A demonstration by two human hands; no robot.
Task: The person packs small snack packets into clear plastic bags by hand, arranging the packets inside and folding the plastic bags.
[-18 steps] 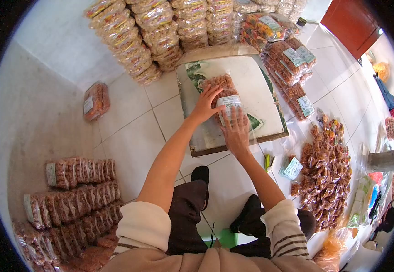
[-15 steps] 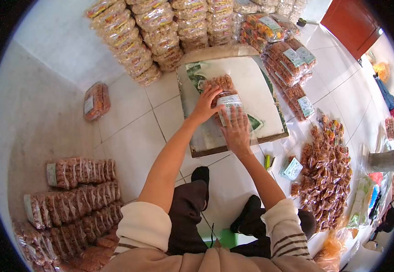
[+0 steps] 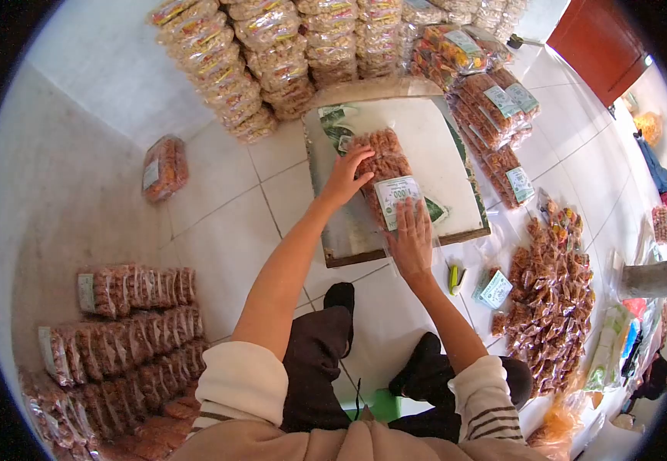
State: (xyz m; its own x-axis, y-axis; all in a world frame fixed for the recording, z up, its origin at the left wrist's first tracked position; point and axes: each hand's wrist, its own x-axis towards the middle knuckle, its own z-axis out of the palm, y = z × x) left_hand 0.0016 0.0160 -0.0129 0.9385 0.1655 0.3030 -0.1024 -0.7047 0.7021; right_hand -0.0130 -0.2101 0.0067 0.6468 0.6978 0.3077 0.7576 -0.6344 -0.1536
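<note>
A clear plastic pack of brown snacks with a white and green label lies on the low white-topped board. My left hand rests at the pack's left side, its fingers apart and reaching over the edge. Flat on the lower part of the pack and its label lies my right hand, fingers stretched out. Loose clear plastic shows around the pack's lower end. Neither hand is wrapped round anything.
Tall stacks of snack packs stand behind the board. Labelled packs lie at back right, and small packets in a heap at right. A green stapler-like tool is near my right forearm. More packs fill the lower left.
My right hand has slid down and slightly right on the pack, uncovering more of the label. My left hand has shifted slightly left, off the middle of the pack.
</note>
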